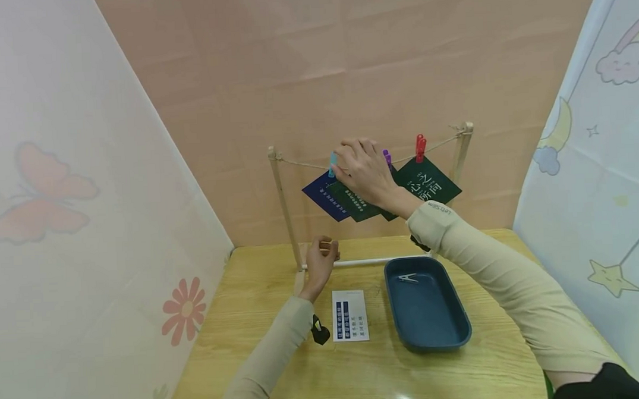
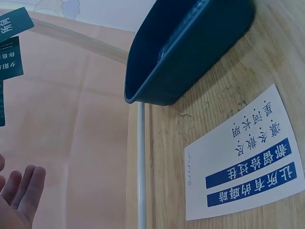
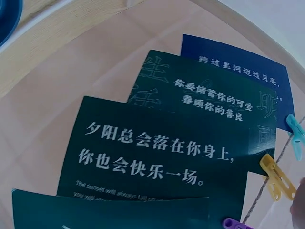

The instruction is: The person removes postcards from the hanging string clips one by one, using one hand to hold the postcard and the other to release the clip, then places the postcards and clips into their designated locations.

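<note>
My right hand [image 1: 365,171] is up at the twine line, its fingers bent over a yellow clothespin [image 3: 277,176] whose handle end meets a fingertip at the edge of the right wrist view. That clothespin bites a green card [image 3: 209,95]; the hand hides it in the head view. Beside it hang a dark blue card [image 1: 325,196] on a light blue clothespin [image 1: 332,164], a green card [image 3: 147,152] by a purple clothespin [image 1: 386,156], and another green card [image 1: 427,180] on a red clothespin [image 1: 421,148]. Lower left, my left hand [image 1: 322,259] holds nothing, fingers loosely curled.
Wooden posts [image 1: 283,207] carry the line, with a white bar [image 1: 365,262] low between them. A blue tray [image 1: 432,331] with a white clothespin [image 1: 408,278] inside stands on the table [image 1: 381,378]. Left of the tray lies a white card [image 1: 359,308].
</note>
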Demonstrator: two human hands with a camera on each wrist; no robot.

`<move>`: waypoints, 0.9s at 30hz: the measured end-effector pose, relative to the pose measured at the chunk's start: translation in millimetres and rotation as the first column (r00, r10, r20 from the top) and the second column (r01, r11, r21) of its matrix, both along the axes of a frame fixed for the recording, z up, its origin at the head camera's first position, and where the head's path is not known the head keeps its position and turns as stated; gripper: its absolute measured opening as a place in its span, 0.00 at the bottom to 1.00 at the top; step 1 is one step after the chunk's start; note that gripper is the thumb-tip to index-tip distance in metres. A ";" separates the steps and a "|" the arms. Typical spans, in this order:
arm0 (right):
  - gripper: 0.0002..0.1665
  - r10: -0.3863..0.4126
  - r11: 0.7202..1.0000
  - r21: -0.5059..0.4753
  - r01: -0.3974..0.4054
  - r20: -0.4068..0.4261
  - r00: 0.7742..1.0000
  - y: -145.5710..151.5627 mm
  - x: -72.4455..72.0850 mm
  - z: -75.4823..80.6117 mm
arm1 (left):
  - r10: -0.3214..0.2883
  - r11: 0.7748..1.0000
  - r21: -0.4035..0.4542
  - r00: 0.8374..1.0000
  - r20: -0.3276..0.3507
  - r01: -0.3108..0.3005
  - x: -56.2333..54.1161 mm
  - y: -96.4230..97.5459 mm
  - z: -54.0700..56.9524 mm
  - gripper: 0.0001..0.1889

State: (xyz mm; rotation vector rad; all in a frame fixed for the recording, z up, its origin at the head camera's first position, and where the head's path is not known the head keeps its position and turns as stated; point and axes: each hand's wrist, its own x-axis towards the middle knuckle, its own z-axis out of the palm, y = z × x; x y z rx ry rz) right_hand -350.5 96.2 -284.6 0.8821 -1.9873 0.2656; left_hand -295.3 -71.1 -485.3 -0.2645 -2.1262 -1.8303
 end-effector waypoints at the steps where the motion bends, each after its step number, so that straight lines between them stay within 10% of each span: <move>1: 0.24 -0.016 1.000 0.007 0.016 0.020 1.000 -0.9 -0.9 0.9 | 0.006 1.000 -0.002 1.000 -0.001 -0.006 -0.8 0.7 0.3 0.10; 27: 0.27 -0.165 0.979 0.145 0.142 0.159 0.974 -11.3 -7.8 8.0 | 0.088 0.991 -0.098 0.996 -0.015 -0.089 -12.5 2.5 19.8 0.18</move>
